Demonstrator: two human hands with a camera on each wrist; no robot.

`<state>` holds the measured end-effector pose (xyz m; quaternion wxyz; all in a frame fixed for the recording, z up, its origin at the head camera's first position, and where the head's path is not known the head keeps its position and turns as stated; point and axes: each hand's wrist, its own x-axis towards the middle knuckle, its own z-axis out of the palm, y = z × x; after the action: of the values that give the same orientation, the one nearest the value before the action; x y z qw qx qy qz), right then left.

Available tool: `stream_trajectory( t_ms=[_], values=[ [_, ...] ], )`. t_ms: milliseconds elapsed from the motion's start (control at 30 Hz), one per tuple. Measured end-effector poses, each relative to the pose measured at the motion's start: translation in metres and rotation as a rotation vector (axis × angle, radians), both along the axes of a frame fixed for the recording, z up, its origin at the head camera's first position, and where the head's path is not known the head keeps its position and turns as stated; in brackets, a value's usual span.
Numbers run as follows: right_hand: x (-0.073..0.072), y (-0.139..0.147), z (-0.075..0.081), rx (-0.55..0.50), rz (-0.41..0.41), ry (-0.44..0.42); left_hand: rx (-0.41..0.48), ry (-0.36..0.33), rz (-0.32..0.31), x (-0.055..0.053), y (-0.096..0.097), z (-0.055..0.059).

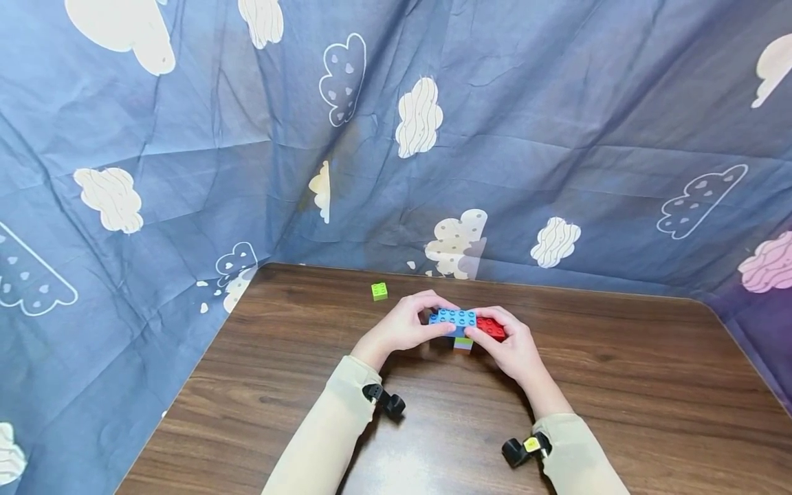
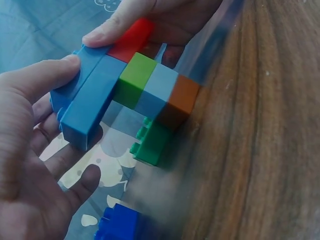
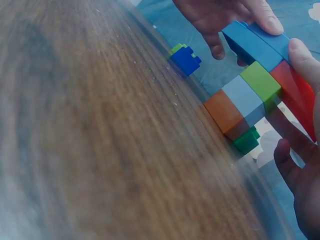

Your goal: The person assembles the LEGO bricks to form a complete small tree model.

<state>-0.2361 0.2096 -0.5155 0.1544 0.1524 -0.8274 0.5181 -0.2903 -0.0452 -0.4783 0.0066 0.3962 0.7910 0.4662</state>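
Observation:
A light blue brick tops a small toy-brick build, lying across a second blue brick and a red brick. Beneath them, a lime brick, a whitish brick and an orange brick form a column on the table. My left hand pinches the blue bricks at their left end, thumb in front. With thumb and fingers, my right hand grips the upper blue brick's right end, beside the red one. Some fingertips behind the bricks are hidden.
Low by the column is a green brick. A dark blue brick stands beyond, with a loose lime brick toward the back left of the wooden table. Blue cloud-print cloth hangs behind the table.

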Motion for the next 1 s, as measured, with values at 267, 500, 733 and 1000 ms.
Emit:
stream_trajectory(
  t_ms=[267, 500, 733, 1000],
  values=[
    [0.0009, 0.0012, -0.0013, -0.002, -0.007, -0.028, -0.023, 0.000, 0.017, 0.0024, 0.0008, 0.0010],
    [0.0021, -0.0004, -0.0031, -0.055, 0.025, -0.031, -0.020, -0.022, 0.065, 0.0043, 0.0004, 0.0017],
    [0.0008, -0.0017, -0.0029, -0.104, 0.060, -0.033, 0.033, -0.025, 0.067, 0.0012, -0.0039, -0.0030],
    [0.0008, -0.0005, -0.0005, -0.095, 0.055, -0.058, 0.030, -0.014, 0.038, -0.0002, -0.0029, -0.0026]
  ],
)
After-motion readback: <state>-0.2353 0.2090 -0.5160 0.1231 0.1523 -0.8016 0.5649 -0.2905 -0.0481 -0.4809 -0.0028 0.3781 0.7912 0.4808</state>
